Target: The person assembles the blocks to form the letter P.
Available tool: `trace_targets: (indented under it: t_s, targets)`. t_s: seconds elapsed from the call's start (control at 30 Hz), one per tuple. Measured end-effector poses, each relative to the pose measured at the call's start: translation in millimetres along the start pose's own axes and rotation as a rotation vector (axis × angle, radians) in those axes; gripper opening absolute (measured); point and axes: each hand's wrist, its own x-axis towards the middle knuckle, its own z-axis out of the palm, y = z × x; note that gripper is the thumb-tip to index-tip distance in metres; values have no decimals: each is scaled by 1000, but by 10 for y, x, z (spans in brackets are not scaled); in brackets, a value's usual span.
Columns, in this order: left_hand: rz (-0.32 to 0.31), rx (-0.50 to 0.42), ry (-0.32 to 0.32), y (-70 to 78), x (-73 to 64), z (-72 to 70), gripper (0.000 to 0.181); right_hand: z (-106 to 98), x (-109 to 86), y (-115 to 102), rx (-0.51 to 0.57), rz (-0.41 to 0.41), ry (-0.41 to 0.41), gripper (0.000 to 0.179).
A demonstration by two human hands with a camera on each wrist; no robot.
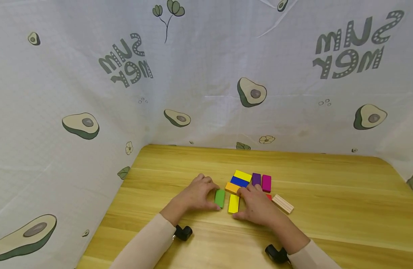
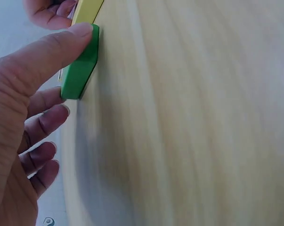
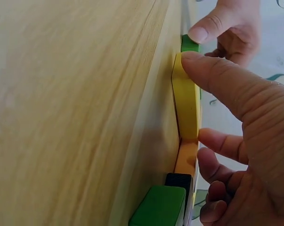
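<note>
In the head view, my left hand (image 1: pixel 199 195) pinches a green block (image 1: pixel 219 198) lengthwise, thumb at its near end and index finger at its far end. Just to the right, my right hand (image 1: pixel 259 206) holds a yellow block (image 1: pixel 234 204) the same way. The left wrist view shows the thumb on the green block (image 2: pixel 80 66) and the other fingers apart from it. In the right wrist view, thumb and index finger touch opposite ends of the yellow block (image 3: pixel 185 99). Both blocks lie at table level, with a small gap between them.
Behind are an orange block (image 1: pixel 232 188), a blue block (image 1: pixel 240 182), another yellow block (image 1: pixel 243 175), a purple block (image 1: pixel 256 178) and a magenta block (image 1: pixel 266 183). A red block (image 1: pixel 268 196) is partly hidden; a grooved wooden piece (image 1: pixel 283 204) lies right. Another green block (image 3: pixel 158 207) shows low.
</note>
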Motion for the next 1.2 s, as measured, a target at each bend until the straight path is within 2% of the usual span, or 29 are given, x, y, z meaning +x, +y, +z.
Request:
trace_targets:
  t_s: [0.2, 0.43, 0.73, 0.8, 1.03, 1.2]
  targets:
    - [-21, 17, 33, -72, 65, -10, 67, 8, -21, -1, -7, 1, 7, 68]
    - [-83, 15, 48, -169, 158, -49, 69, 3, -31, -27, 7, -2, 6, 68]
    - [-120, -4, 49, -231, 377, -42, 65, 14, -48, -21, 19, -2, 5, 69]
    - [-138, -35, 56, -244, 423, -31, 63, 15, -54, -17, 24, -6, 5, 69]
    - [-240, -250, 140, -350, 589, 35, 58, 1, -65, -11, 50, 0, -22, 66]
    - [-293, -307, 148, -416, 690, 54, 57, 6, -62, -13, 46, -5, -25, 65]
